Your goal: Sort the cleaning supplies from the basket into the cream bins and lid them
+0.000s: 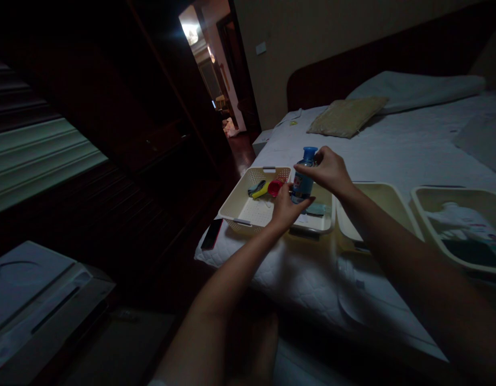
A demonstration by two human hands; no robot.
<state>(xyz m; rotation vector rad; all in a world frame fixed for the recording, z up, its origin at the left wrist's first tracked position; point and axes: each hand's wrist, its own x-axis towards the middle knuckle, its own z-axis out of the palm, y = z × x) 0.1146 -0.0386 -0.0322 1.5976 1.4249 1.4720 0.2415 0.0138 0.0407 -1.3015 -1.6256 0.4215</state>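
Note:
A small blue bottle (302,181) with a lighter blue cap is held upright above the cream baskets. My right hand (330,170) grips its upper part, thumb across the front. Lower down, my left hand (287,206) supports the bottle near its base, with the thumb stretched to the right beneath it. Behind my left hand, a perforated basket (232,206) holds a red cup-like item (275,187), a yellow item (260,191) and a dark folded piece. Under the bottle, a second basket (330,222) contains a greenish packet (315,209).
Farther right are another cream bin (408,217) and one with a white bottle (473,220) and a dark item. A phone (212,234) lies at the bed's corner. A yellowish cushion (346,116) rests on the bed (412,142). A white box-like unit (39,300) stands at lower left.

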